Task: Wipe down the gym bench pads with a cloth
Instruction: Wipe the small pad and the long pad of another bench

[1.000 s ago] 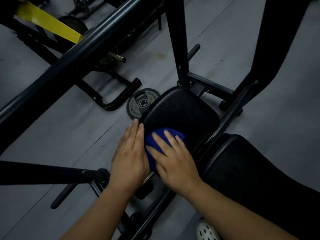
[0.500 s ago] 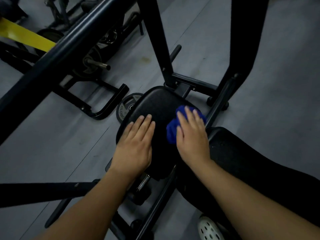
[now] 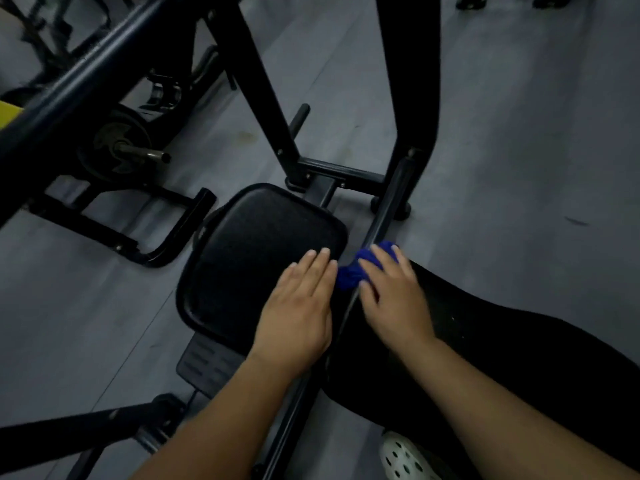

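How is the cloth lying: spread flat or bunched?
Bunched: the cloth shows as a crumpled blue wad under the right hand.

I log: seat pad (image 3: 256, 258), black, my left hand (image 3: 298, 310) flat on it. Back pad (image 3: 485, 341), black, under my right hand (image 3: 391, 292). Cloth (image 3: 349, 275), blue, pressed beneath the right fingertips at the gap between pads. Floor (image 3: 519, 168), grey, beyond both hands.

Your left hand (image 3: 298, 306) and right hand (image 3: 394, 299) are bare, the fingernails short and pale. Both forearms (image 3: 502, 403) are uncovered down to the frame's lower edge. Your foot wears a white clog (image 3: 405, 459), its upper punched with dark oval holes.
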The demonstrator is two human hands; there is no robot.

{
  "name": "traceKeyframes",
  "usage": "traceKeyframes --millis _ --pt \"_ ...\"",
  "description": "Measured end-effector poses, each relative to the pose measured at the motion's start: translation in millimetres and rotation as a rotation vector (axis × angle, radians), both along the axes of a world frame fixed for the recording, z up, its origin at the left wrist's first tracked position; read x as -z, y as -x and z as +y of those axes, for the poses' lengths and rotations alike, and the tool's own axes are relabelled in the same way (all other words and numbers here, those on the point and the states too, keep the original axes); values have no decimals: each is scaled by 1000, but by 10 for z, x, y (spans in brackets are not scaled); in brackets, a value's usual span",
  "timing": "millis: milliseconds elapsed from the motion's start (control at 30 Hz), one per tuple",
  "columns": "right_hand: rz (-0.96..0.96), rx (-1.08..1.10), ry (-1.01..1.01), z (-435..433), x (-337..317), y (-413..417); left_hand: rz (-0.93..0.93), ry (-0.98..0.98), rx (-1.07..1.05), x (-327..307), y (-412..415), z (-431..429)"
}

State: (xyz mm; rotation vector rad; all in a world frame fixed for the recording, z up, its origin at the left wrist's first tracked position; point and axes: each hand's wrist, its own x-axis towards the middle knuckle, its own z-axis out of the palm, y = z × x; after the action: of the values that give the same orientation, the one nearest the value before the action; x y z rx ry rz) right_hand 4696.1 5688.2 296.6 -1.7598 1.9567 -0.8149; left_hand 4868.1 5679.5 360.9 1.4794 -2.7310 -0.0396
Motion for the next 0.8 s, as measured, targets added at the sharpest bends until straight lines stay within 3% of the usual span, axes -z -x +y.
traceKeyframes --millis 100,200,267,367,433,500,600,733,800 --pt "-42 -157 8 496 136 -222 18 -34 69 159 234 73" --pt "80 -288 44 1162 295 -177 -14 -62 109 242 271 160" --pt "147 -175 28 1174 411 76 -35 -82 139 313 245 260" --pt "114 182 -84 549 331 135 -28 -96 161 450 199 382" --pt "91 198 -86 508 307 -111 12 -93 159 546 196 434" --pt "105 39 -3 950 426 -253 60 -81 138 631 217 477" --pt "209 -114 71 1410 730 143 103 -59 105 749 240 499" --pt "85 348 -73 488 599 391 84 -5 113 848 227 466" --pt "78 333 -32 392 493 91 84 12 125 862 205 463"
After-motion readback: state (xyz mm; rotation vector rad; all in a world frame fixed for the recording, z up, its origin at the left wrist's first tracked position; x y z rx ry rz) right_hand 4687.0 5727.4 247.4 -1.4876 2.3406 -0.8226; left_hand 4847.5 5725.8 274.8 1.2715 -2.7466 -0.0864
